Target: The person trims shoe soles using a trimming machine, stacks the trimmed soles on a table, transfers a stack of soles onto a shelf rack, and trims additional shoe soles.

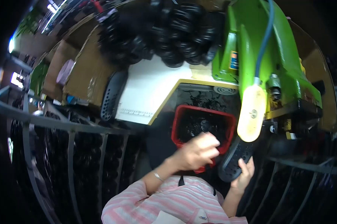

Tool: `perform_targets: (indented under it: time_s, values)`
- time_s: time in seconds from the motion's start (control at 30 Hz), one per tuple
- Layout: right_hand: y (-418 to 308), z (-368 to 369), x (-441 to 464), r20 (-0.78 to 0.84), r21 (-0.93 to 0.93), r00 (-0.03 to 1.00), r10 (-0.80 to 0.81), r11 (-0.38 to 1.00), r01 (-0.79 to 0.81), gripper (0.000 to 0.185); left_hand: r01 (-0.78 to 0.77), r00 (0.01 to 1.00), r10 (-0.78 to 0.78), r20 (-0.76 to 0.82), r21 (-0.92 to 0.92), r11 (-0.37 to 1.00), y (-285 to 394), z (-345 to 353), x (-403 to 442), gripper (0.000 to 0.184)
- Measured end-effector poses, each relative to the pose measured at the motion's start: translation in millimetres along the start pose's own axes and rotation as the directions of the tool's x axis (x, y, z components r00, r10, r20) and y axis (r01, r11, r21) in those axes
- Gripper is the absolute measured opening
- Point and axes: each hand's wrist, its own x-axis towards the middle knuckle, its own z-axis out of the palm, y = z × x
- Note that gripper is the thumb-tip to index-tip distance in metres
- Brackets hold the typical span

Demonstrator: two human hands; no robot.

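Black perforated sole (pixel 233 161): we hold its near end clamped in our right hand (pixel 244 174), below the yellow plate (pixel 252 115). Our left hand (pixel 199 151) blurs at the red bin (pixel 231 130); its grip we cannot tell. Handling appears under way; completion is indeterminable.

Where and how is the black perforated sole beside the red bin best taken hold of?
Probably by the near end of the black perforated sole, coming from its right edge, where the right hand grips. That rounded end is uncovered, while the far end disappears behind the yellow pad; the red bin crowds the left side.
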Motion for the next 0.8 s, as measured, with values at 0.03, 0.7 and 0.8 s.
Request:
perform_targets:
  time_s: [0.03,0.7,0.8]
  values:
    - [-18.7,-3.1,-0.9,0.001,-0.062,0.999,-0.036,0.997,0.036,0.047,0.005,1.000,-0.012,0.012,0.451,0.892,1.5,-33.4,2.4,0.045]
    - [-195.2,-177.8,319.8,-0.314,-0.854,0.773,-0.552,0.520,0.024,0.025,0.794,0.560,-0.300,-0.772,0.395,0.462,20.1,-209.6,-90.8,0.040]
    - [-180.2,-172.2,315.9,-0.323,-0.935,0.687,-0.651,0.334,-0.123,0.035,0.783,0.541,-0.436,-0.720,0.240,0.574,53.6,-182.6,-65.6,0.042]
